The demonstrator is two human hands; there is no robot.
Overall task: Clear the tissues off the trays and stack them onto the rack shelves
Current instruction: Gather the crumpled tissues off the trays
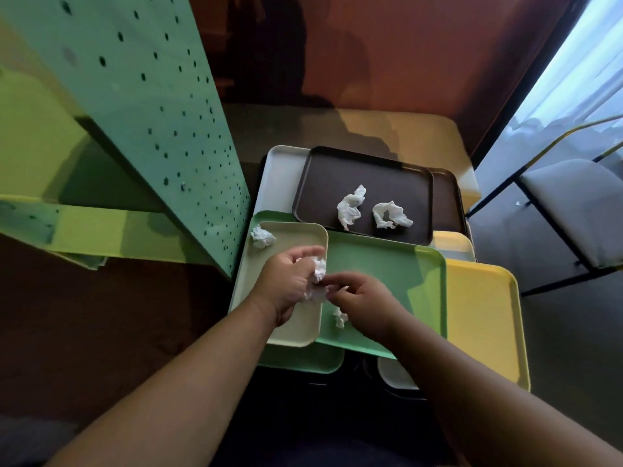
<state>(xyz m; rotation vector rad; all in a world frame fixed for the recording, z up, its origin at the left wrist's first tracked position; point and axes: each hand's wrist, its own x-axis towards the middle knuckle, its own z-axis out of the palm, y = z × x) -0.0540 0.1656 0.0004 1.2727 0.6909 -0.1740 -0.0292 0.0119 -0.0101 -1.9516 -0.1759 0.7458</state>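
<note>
Left hand [291, 281] clenched on crumpled tissue wad [318, 269] over cream tray [290, 288]; right hand [362, 298] pinching its edge. Tissue's light, soft (tears easily), so scoop whole clump.

Both bare arms reach forward. The left hand [290, 281] is curled shut around a white tissue wad [317, 278]. The right hand [364, 294] sits just beside it, fingers bent, fingertips [332, 281] pinching the same wad.

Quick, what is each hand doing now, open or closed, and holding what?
Left hand: closed on crumpled tissues over the cream tray.
Right hand: fingers pinched at the same tissues; a firm hold cannot be told.
</note>
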